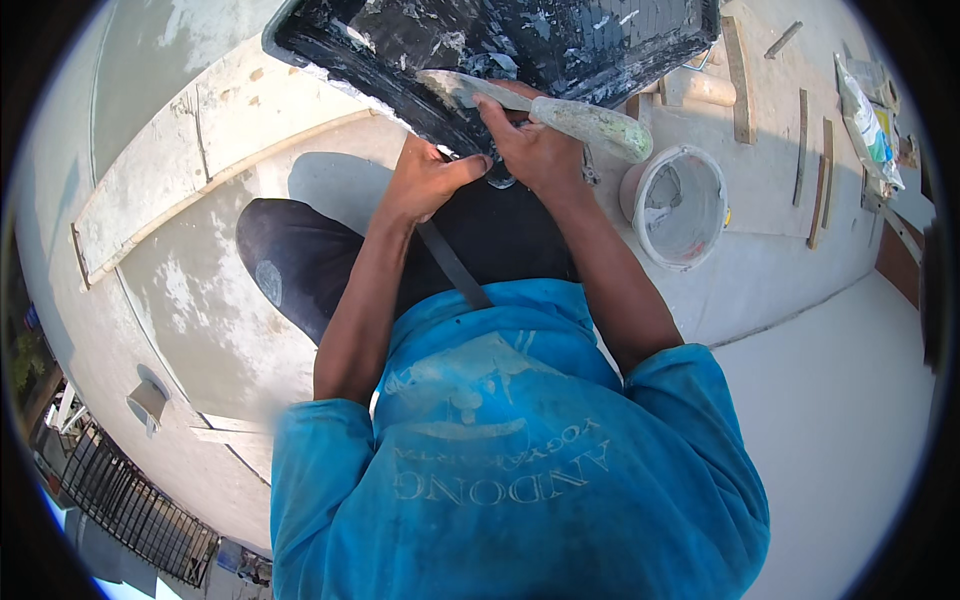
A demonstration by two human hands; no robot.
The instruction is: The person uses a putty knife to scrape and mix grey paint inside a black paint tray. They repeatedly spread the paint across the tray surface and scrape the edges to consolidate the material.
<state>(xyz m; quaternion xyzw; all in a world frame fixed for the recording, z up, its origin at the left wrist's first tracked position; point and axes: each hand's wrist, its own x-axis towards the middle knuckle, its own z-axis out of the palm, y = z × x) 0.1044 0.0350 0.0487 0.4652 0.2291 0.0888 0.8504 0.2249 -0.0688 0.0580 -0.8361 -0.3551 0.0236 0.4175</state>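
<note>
A black plastic tray (590, 45), streaked with white residue, fills the top centre, above my lap. My left hand (428, 175) is closed on the tray’s near edge, its thumb pointing right. My right hand (535, 150) is closed, thumb raised, around a pale, crusted trowel (590, 125) against the tray’s near side. The trowel’s handle sticks out right and its blade lies leftward over the tray. Some of my fingers are hidden beneath the tray and trowel.
A grey-smeared white bucket (676, 248) stands right of my right arm. Wooden strips (741, 85) and a plastic sack (862, 120) lie farther right. A long pale board (145, 195) lies on the left. A small container (147, 398) and black railing (130, 490) appear lower left.
</note>
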